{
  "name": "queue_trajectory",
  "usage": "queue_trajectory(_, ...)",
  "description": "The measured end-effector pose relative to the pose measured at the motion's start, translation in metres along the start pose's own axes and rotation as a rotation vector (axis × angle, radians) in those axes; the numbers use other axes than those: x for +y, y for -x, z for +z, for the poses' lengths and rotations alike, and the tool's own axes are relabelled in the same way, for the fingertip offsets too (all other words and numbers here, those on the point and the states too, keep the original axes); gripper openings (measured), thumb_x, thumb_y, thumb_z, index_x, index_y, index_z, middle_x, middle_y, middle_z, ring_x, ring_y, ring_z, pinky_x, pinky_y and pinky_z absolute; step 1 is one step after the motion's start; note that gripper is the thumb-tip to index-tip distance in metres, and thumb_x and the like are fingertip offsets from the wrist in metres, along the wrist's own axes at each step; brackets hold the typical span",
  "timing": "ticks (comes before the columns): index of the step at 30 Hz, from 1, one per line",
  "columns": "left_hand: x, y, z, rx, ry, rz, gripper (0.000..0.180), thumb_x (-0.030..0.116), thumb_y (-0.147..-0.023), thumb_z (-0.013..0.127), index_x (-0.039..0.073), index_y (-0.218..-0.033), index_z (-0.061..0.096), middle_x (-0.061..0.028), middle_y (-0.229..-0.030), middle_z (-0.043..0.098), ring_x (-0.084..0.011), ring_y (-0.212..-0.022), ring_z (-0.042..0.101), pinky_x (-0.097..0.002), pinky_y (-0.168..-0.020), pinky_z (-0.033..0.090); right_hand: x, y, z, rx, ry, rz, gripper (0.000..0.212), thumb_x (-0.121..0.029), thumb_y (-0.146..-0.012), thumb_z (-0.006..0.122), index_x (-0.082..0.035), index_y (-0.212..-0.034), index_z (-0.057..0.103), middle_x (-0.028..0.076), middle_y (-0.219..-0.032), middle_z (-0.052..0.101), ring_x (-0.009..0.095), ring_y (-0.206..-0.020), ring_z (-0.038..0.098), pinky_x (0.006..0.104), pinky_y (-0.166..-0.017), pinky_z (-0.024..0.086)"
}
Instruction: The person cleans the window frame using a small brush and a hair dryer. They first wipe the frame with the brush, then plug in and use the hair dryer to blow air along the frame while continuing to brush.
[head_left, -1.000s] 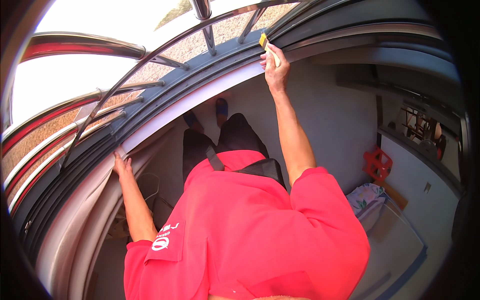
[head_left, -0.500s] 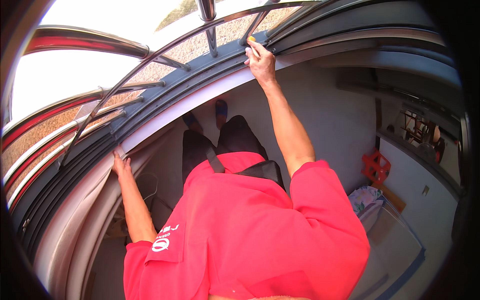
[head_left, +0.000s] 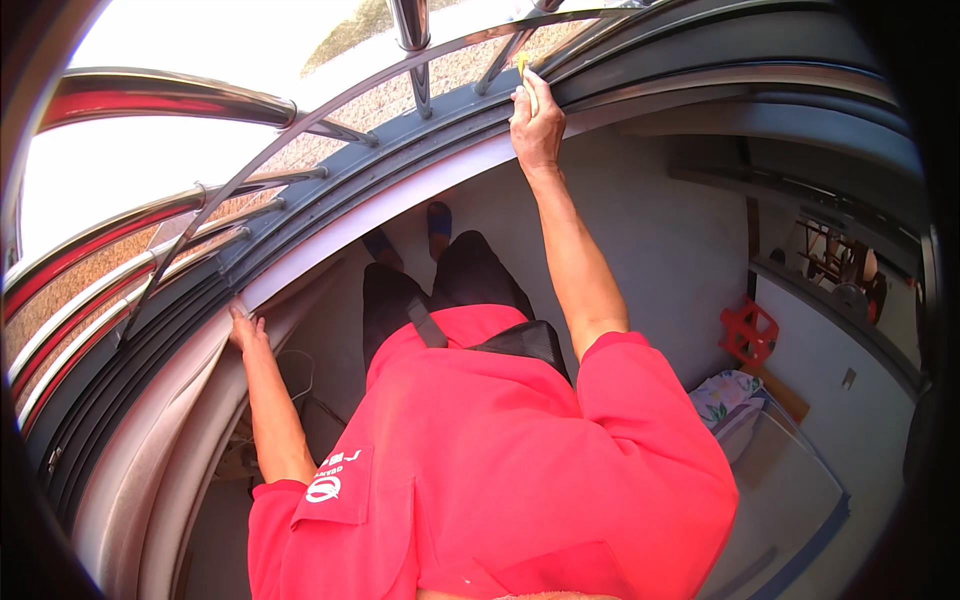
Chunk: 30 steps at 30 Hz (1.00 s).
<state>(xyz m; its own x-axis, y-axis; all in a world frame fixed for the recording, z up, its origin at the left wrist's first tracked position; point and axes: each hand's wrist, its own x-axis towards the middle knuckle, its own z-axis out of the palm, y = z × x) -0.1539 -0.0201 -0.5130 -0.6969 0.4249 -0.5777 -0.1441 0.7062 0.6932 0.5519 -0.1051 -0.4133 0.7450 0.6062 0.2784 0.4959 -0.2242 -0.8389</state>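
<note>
Right hand [head_left: 538, 125] at twelve o'clock, fingers closed round yellow-tipped brush [head_left: 523, 64], also twelve o'clock, near dark window frame [head_left: 400, 150]. Left hand [head_left: 246, 328], nine o'clock, against curtain [head_left: 160, 420]; whether gripping, cannot tell.

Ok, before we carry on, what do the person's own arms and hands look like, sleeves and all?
The left hand and right hand are ungloved, and the forearms are bare, with no watch, band or cable visible. Short red sleeves match the red shirt, which has a white emblem on its left side.
</note>
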Motion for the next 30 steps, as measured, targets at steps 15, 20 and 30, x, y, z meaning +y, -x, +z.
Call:
queue_trajectory(15,-0.015,0.086,0.022,-0.453,-0.017,-0.411,0.101,0.054,-0.103,0.073,0.003,-0.172,0.019,-0.0275,-0.174,0.031,-0.0472,-0.147,0.053,-0.0698,-0.117,0.044,-0.020,0.033,-0.028,-0.372,-0.302,0.455,0.028,-0.014,-0.107,0.066,-0.003,-0.132,0.072,0.019,-0.113,0.080,0.035,-0.097,0.079,0.0403,-0.085,0.062)
queue_trajectory(20,-0.003,0.097,0.067,-0.433,0.126,-0.441,0.067,0.049,-0.112,0.058,0.007,-0.161,0.041,-0.0229,-0.167,0.042,-0.0487,-0.154,0.041,-0.0735,-0.123,0.035,-0.018,0.015,-0.023,-0.095,0.215,-0.190,0.029,-0.014,-0.107,0.064,-0.003,-0.133,0.071,0.019,-0.118,0.078,0.041,-0.109,0.075,0.0464,-0.091,0.060)
queue_trajectory(30,0.010,0.118,0.082,-0.426,-0.079,-0.419,0.055,0.045,-0.117,0.041,0.013,-0.162,0.044,-0.0175,-0.165,0.045,-0.0479,-0.149,0.047,-0.0777,-0.121,0.032,-0.009,0.001,-0.006,0.027,-0.045,-0.117,0.030,-0.014,-0.110,0.062,-0.001,-0.137,0.068,0.016,-0.106,0.080,0.014,-0.074,0.074,0.0310,-0.061,0.060)
